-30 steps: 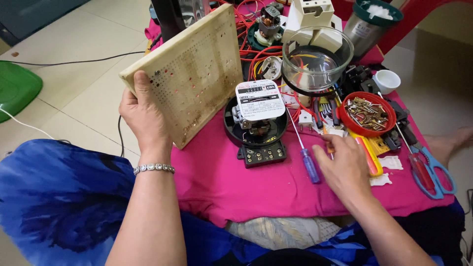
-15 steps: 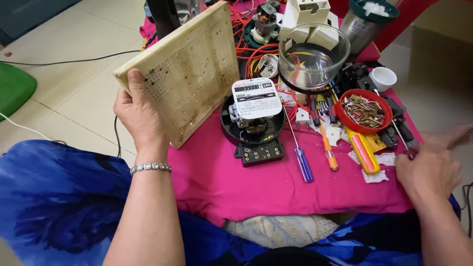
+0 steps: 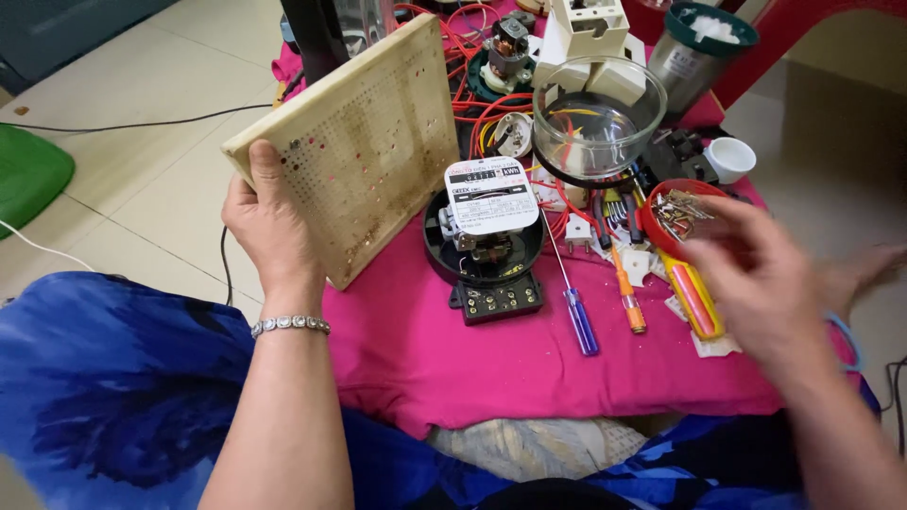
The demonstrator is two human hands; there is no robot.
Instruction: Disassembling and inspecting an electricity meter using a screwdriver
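- A green cushion (image 3: pixel 28 175) lies on the floor at the far left, and a thin black cable (image 3: pixel 142 123) runs over the tiles near it.
- The left hand (image 3: pixel 269 222) holds a pale wooden board (image 3: pixel 354 146) full of small holes; its grip is pressed on the board's lower left edge, thumb on the front. The board stands tilted, with its lower corner over the pink cloth (image 3: pixel 453 359).
- A silver bracelet (image 3: pixel 290 325) sits on the left wrist.
- Just right of the board, an electric meter (image 3: pixel 487 222) with a black round base lies on the cloth.
- A blue screwdriver (image 3: pixel 578 316) and an orange screwdriver (image 3: pixel 625 297) lie side by side, right of the meter.
- Behind them stands a glass bowl (image 3: pixel 598 118), with red wires around it.
- The right hand (image 3: pixel 756 274) hovers blurred in front of a red bowl (image 3: pixel 685 212) of small metal parts. Its fingers look loosely spread and hold nothing that I can see.
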